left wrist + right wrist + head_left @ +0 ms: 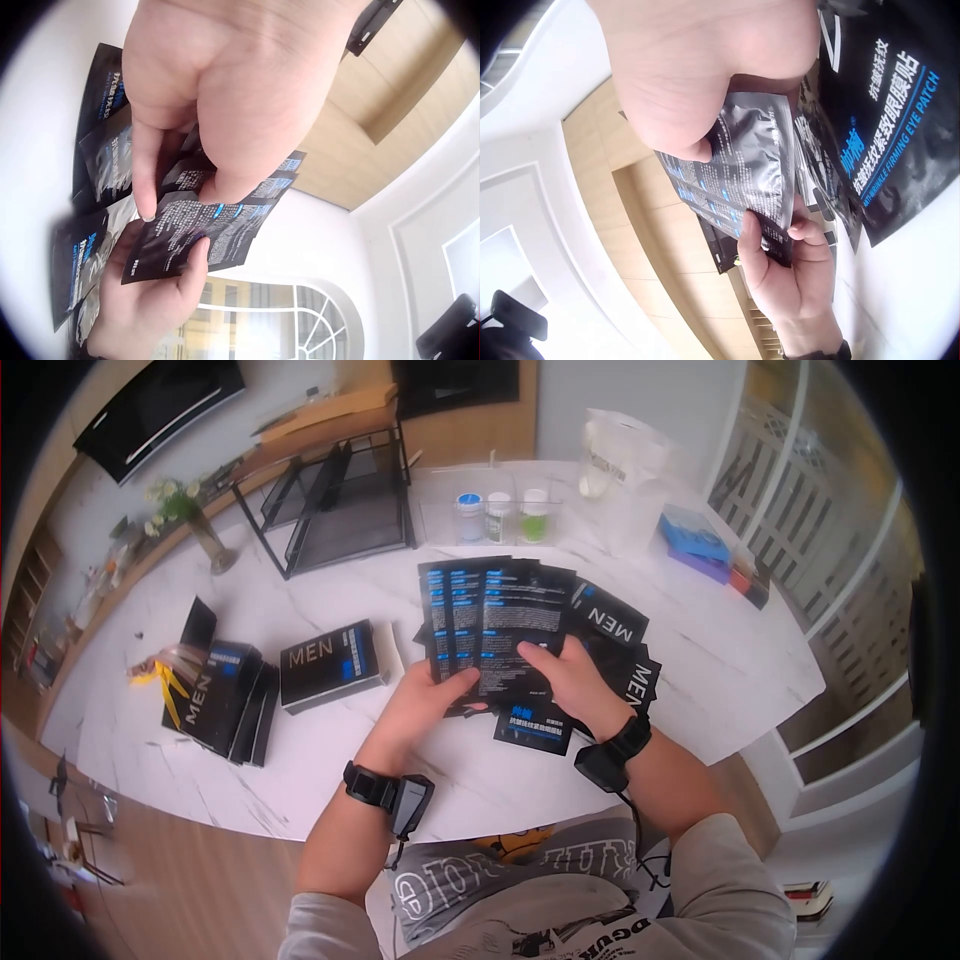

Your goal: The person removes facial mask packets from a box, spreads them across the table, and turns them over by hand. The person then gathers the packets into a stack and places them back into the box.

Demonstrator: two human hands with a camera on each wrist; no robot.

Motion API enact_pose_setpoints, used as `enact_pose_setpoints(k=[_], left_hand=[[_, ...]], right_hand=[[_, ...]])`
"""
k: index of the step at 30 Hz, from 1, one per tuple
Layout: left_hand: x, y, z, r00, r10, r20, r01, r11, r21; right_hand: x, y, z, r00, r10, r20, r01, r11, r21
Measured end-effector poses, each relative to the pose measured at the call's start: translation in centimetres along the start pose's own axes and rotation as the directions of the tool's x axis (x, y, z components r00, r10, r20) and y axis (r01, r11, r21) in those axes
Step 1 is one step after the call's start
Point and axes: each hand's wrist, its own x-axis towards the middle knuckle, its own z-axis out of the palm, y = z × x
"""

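Observation:
Several black sachets (520, 610) with small print and blue marks are fanned out between both hands above the table. The left hand (425, 698) pinches their lower left part, thumb on top. On the right side the right hand (580, 685) grips them with its thumb across the front. In the left wrist view the held sachets (240, 217) overlap in a fan. More black sachets lie on the table under and right of the hands, among them one marked MEN (608, 615) and one with blue lettering (533, 730).
A black MEN box (325, 665) and a group of black boxes (215, 700) with a yellow ribbon stand at left. Behind are a black rack (350, 530), a clear organiser with bottles (534, 515), a white bag (625, 480) and a blue box (693, 532).

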Motion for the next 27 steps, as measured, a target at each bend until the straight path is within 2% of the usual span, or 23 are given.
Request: enact_pose_setpoints(k=[4, 10, 16, 18, 22, 25, 27], left_hand=[[-0.1, -0.1, 0.0, 1.0, 0.002, -0.005, -0.002, 1.0, 0.023], [-0.1, -0.2, 0.3, 0.999, 0.029, -0.028, -0.028, 0.999, 0.024], [-0.1, -0.1, 0.8, 0.995, 0.02, -0.096, -0.017, 0.999, 0.034], [-0.3, 0.1, 1.1, 0.993, 0.034, -0.115, -0.03, 0.999, 0.04], [-0.1, -0.2, 0.9, 0.993, 0.061, -0.105, -0.055, 0.997, 0.06], [-0.4, -0.1, 1.2, 0.992, 0.069, -0.103, -0.063, 0.996, 0.059], [-0.4, 0.0, 1.1, 0.992, 0.066, -0.104, -0.06, 0.997, 0.056]], right_hand=[[0.0, -0.2, 0.0, 0.999, -0.034, 0.017, 0.035, 0.998, -0.051], [0.0, -0.4, 0.0, 1.0, 0.002, 0.006, -0.002, 0.998, -0.07], [0.1, -0.3, 0.1, 0.999, -0.024, -0.032, 0.023, 0.999, -0.023], [0.2, -0.5, -0.3, 0.999, -0.005, -0.033, 0.003, 0.997, -0.081], [0.2, -0.7, -0.1, 0.999, -0.02, -0.032, 0.018, 0.997, -0.075], [0.1, -0.9, -0.3, 0.997, 0.05, -0.064, -0.06, 0.985, -0.159], [-0.2, -1.2, 0.2, 0.998, 0.016, -0.058, -0.023, 0.991, -0.132]])
